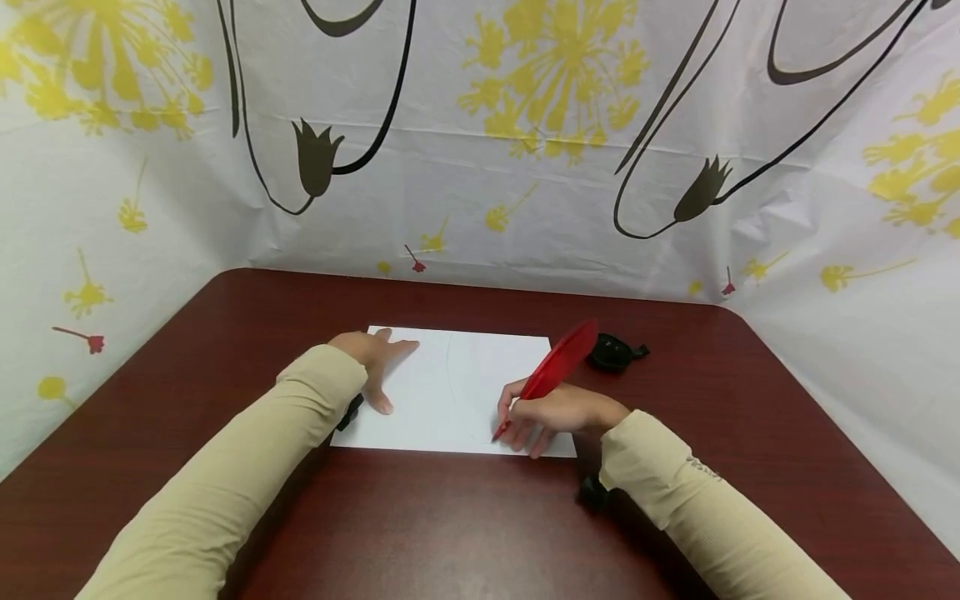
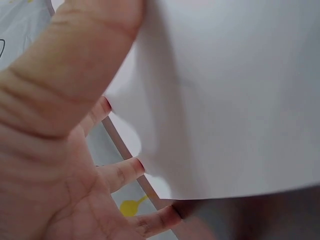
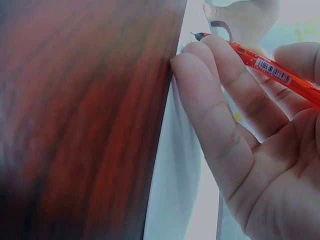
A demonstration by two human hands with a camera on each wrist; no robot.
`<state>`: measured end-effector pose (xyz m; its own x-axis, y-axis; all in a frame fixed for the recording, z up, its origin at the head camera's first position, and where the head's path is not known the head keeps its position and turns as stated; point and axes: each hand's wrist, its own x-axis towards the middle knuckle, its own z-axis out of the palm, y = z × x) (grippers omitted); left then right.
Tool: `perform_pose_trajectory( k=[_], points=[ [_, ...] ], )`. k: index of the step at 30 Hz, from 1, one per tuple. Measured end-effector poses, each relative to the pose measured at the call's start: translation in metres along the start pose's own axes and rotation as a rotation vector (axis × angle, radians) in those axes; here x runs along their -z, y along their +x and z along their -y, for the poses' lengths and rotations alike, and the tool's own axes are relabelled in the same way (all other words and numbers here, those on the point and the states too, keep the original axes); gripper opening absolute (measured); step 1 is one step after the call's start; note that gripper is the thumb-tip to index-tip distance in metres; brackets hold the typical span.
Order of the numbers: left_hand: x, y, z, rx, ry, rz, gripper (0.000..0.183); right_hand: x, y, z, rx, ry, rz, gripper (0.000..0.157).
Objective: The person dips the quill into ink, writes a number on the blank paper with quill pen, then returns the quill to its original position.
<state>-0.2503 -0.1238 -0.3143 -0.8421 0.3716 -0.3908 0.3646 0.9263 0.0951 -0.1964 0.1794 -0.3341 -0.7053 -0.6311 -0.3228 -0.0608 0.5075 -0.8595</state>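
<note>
A white sheet of paper [image 1: 465, 408] lies on the table, with a faint curved line down its middle. My left hand [image 1: 380, 367] rests with spread fingers on the sheet's left side. In the left wrist view its fingertips [image 2: 131, 167] press at the paper's edge. Toward the sheet's lower right corner, my right hand [image 1: 555, 408] holds a red feather pen [image 1: 558, 364] between thumb and fingers. The pen leans up to the right, its tip right at the paper. In the right wrist view, the red barrel [image 3: 280, 75] carries a barcode label and a dark tip.
A dark brown table [image 1: 465, 525] spreads out around the paper. Beyond the sheet's right edge lies a small black object [image 1: 613, 353] with a strap-like end. Behind the table hangs a white cloth [image 1: 420, 192] printed with yellow and dark flowers.
</note>
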Motion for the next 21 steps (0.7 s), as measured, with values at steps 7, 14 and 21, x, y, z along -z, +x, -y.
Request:
perform_pose_trajectory(
  k=[7, 14, 21],
  points=[
    [0.000, -0.001, -0.001, -0.010, 0.011, -0.011, 0.113, 0.009, -0.004, -0.008, -0.019, 0.008, -0.033, 0.019],
    [0.000, -0.002, -0.001, -0.014, 0.008, -0.011, 0.113, 0.012, -0.005, -0.010, 0.003, 0.001, -0.042, 0.018],
    [0.001, -0.001, -0.001, -0.014, 0.003, 0.001, 0.113, 0.015, -0.004, -0.010, -0.032, -0.004, -0.073, 0.017]
  ],
)
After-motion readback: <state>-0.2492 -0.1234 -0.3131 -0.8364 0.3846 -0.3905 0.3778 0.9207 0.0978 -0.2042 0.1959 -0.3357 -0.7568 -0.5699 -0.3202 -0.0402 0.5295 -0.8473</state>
